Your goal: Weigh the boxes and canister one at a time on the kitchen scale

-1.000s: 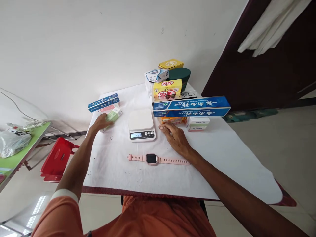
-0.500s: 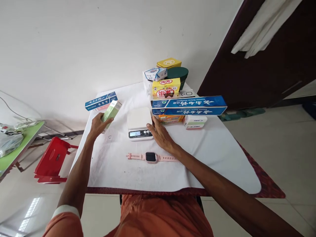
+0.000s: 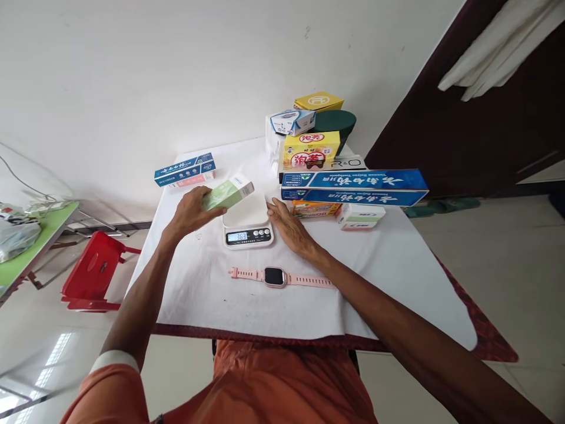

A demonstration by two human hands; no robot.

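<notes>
My left hand point(image 3: 190, 212) grips a small green and white box point(image 3: 228, 192) and holds it in the air over the left edge of the white kitchen scale point(image 3: 247, 222). The scale's display shows digits. My right hand point(image 3: 290, 228) rests on the white tablecloth point(image 3: 379, 271) with its fingers stretched out, touching the scale's right side. A pink smartwatch point(image 3: 274, 276) lies flat in front of the scale, nearer to me.
A long blue toothpaste box point(image 3: 354, 187) lies on smaller boxes at the right. Behind it stand a yellow box point(image 3: 311, 151), a white-blue box point(image 3: 292, 122) and a dark green tin point(image 3: 334, 123). Another blue box point(image 3: 184, 169) lies far left. A red stool point(image 3: 95, 272) stands left.
My left hand lifted the green box from the table's left side and carried it right, over the scale. My right hand slid left from the orange box to the scale's side.
</notes>
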